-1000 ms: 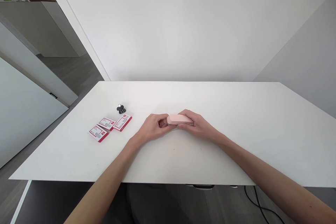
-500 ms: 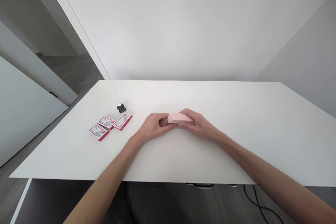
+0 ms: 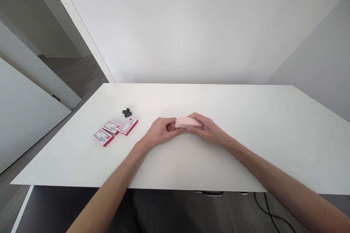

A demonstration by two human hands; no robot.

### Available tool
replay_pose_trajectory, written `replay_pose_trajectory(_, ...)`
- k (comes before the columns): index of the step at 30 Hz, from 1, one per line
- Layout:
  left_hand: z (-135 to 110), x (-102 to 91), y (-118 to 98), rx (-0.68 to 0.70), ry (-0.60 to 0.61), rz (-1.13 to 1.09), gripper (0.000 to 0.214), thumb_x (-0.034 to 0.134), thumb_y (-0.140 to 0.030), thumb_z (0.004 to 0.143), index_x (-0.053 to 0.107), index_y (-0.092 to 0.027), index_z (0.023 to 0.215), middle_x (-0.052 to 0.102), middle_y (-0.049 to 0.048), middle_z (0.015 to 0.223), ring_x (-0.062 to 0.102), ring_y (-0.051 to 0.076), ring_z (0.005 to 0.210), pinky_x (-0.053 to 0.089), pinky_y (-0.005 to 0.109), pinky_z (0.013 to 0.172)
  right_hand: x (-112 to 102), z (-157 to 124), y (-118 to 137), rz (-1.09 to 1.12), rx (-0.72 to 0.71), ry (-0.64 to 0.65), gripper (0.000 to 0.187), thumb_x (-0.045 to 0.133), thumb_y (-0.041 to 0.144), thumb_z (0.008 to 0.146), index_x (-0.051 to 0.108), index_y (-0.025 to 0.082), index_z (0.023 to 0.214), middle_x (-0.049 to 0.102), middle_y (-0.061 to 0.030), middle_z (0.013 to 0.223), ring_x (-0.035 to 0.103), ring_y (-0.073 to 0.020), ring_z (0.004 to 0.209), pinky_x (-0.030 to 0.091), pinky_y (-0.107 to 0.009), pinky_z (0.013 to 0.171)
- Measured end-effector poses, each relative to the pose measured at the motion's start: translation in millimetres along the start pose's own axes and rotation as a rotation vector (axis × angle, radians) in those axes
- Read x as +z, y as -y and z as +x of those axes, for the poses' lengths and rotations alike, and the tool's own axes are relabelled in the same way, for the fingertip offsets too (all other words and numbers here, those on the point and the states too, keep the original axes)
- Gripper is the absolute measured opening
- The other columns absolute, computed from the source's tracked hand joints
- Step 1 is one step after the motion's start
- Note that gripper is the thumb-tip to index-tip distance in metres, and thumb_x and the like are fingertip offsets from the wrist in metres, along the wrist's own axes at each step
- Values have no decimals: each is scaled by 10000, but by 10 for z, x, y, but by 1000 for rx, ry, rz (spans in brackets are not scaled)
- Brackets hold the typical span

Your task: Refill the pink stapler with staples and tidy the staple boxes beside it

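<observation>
A pink stapler (image 3: 187,122) lies at the middle of the white table (image 3: 246,131). My right hand (image 3: 207,130) is wrapped round its right part, fingers over the top. My left hand (image 3: 161,131) is curled at the stapler's left end, with thumb and fingertips pinching there. What the left fingertips touch inside the end is too small to make out.
Three red-and-white small boxes (image 3: 116,130) lie to the left of my hands. A small black object (image 3: 126,112) sits just behind them. A white wall stands behind the table. Black cables (image 3: 269,211) hang below the front edge at the right.
</observation>
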State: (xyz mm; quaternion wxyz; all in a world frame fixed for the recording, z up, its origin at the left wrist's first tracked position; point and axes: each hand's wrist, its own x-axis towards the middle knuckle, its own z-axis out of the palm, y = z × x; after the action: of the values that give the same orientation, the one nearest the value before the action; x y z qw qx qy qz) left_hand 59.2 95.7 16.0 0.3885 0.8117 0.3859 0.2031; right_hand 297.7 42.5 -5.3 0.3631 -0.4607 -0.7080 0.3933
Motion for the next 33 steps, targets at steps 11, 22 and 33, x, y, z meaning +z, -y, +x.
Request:
replay_pose_trajectory(11, 1, 2, 22, -7, -2, 3, 478, 735, -564, 869, 484, -207, 674, 332, -55, 610, 271, 113, 600, 206, 285, 558, -10, -6, 11, 17, 12, 1, 339, 642, 563, 1005, 649, 284, 1197, 703, -46, 1119, 635, -237, 963, 519, -357, 797)
replay_pose_trajectory(22, -9, 27, 55, -2, 0, 45, 302, 772, -529, 870, 809, -235, 925, 399, -64, 571, 332, 110, 565, 234, 279, 559, 48, -25, 157, 146, 96, -16, 412, 654, 608, 984, 646, 284, 1239, 701, -61, 1176, 652, -255, 991, 552, -390, 832)
replay_pose_trajectory(33, -7, 21, 45, 19, -4, 35, 327, 784, -556, 857, 870, -284, 1017, 361, -63, 573, 300, 105, 571, 244, 284, 579, 19, -29, 149, 246, 72, 23, 355, 642, 591, 1008, 638, 309, 1223, 666, -66, 1338, 653, -279, 1133, 556, -439, 915)
